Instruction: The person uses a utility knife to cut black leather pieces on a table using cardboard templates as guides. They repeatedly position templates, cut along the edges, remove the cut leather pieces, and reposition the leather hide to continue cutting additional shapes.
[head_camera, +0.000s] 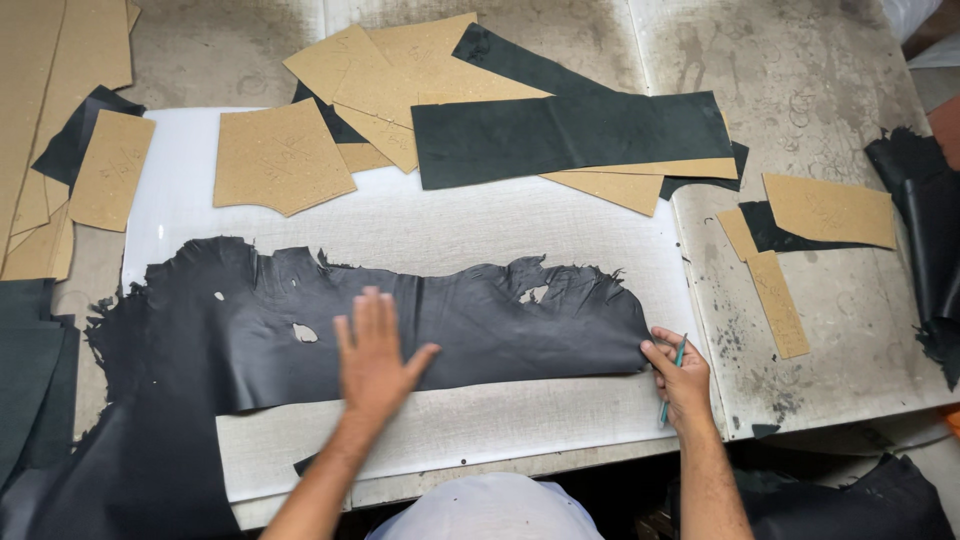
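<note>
Nearest the camera, at the bottom centre of the frame, is the crown of a pale cap (488, 508), with both forearms reaching up from it. The left hand (375, 355) lies flat, fingers spread, on the black leather hide (450, 325); it grips nothing and appears to press the sheet smooth. The right hand (680, 375) pinches the hide's right edge, seemingly keeping it taut, while also closed on a thin green pen (672, 385).

The hide stretches across the middle of the frame over a white cutting board (420, 225) on the counter (800, 80); its left end droops off the lower left. It has ragged edges and several small holes.

Above it lie tan cardboard patterns (282, 157) and a dark green leather strip (570, 135). More patterns and scraps sit at right. None overlaps the hide.
</note>
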